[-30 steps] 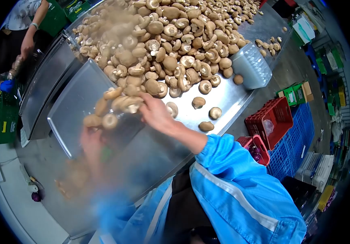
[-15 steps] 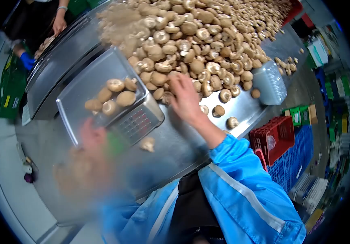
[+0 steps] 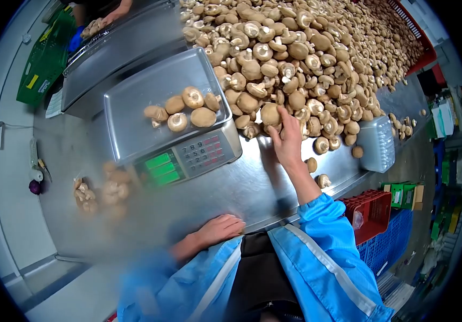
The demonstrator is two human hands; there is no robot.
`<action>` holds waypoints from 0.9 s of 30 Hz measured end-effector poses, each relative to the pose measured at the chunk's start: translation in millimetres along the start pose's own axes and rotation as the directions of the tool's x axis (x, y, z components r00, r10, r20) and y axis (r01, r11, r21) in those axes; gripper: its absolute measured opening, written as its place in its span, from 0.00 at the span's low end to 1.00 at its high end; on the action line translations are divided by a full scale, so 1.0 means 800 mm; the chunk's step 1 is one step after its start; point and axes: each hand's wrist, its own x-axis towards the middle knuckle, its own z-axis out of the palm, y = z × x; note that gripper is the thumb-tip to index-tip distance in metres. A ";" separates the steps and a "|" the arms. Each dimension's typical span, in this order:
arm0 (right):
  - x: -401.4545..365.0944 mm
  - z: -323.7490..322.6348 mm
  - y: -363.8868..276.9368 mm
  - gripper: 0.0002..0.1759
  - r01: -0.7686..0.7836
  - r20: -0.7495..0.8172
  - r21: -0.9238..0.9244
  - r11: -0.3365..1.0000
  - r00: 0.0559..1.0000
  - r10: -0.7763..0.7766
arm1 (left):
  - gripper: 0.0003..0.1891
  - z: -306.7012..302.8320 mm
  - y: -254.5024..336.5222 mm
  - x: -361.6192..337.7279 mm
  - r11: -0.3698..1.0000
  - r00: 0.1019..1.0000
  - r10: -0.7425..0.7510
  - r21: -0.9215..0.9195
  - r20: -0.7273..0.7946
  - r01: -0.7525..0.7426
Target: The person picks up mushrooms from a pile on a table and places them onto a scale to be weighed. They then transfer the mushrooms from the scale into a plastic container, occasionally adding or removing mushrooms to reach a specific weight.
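Note:
My right hand (image 3: 290,144) is at the near edge of a large heap of shiitake mushrooms (image 3: 295,51), its thumb and fingers around one brown-capped shiitake mushroom (image 3: 270,115). My left hand (image 3: 220,228) lies low at the table's front edge, close to my jacket, fingers stretched out together; its underside is hidden. Between the hands and to the left stands a digital scale (image 3: 188,156) with green displays. Several mushrooms (image 3: 203,117) lie on the scale's metal tray (image 3: 134,129).
Left of the scale, blurred clumps of mushrooms (image 3: 115,188) lie on the metal table (image 3: 231,196). A stack of clear plastic trays (image 3: 377,145) stands right of the heap. Beyond the scale, another person's hand (image 3: 118,11) is near a second metal unit (image 3: 118,48). A red crate (image 3: 368,212) stands at right.
My left hand has moved right, from the scale's front corner to the table edge. A mushroom in front of the scale is gone from sight. My right hand now grasps a mushroom. The view has shifted.

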 end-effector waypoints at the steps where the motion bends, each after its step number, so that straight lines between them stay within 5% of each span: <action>1: 0.001 -0.003 -0.014 0.32 0.026 -0.028 0.053 0.998 0.999 -0.025 | 0.18 -0.011 0.006 0.000 1.000 1.000 -0.003 0.014 -0.028 0.004; 3: 0.003 -0.004 -0.045 0.36 0.131 -0.065 0.098 0.987 0.990 -0.125 | 0.19 -0.043 0.019 0.002 0.999 0.997 -0.005 0.043 -0.080 0.008; 5: 0.014 0.003 -0.084 0.35 0.280 -0.052 0.179 0.943 0.960 -0.275 | 0.17 -0.088 0.026 0.008 0.985 0.900 -0.168 -0.041 -0.403 0.165; 7: 0.029 0.016 -0.121 0.34 0.395 -0.036 0.234 0.888 0.917 -0.398 | 0.14 -0.165 0.047 0.022 0.884 0.612 -0.399 -0.110 -0.682 0.454; 9: 0.044 0.041 -0.146 0.34 0.439 -0.028 0.282 0.853 0.892 -0.450 | 0.13 -0.216 0.034 0.060 0.896 0.210 -0.445 -0.431 -0.871 0.108; 11: 0.058 0.067 -0.158 0.34 0.474 0.011 0.242 0.847 0.871 -0.491 | 0.15 -0.255 -0.002 0.072 0.920 0.207 -0.388 -0.392 -0.898 0.019; 14: 0.065 0.097 -0.151 0.36 0.472 0.140 0.100 0.876 0.865 -0.482 | 0.18 -0.276 -0.073 0.078 0.903 0.441 -0.175 0.035 -0.880 0.428; 19: 0.061 0.098 -0.147 0.38 0.448 0.209 0.059 0.892 0.868 -0.450 | 0.20 -0.261 -0.070 0.083 0.938 0.352 -0.169 -0.041 -0.921 0.344; 22: 0.062 0.089 -0.148 0.37 0.473 0.155 0.115 0.873 0.860 -0.486 | 0.22 -0.259 -0.058 0.082 0.924 0.203 -0.180 -0.095 -0.962 0.370; 27: 0.055 0.092 -0.146 0.34 0.520 0.184 0.023 0.854 0.837 -0.515 | 0.27 -0.264 -0.064 0.079 0.857 0.312 -0.134 0.048 -0.941 0.512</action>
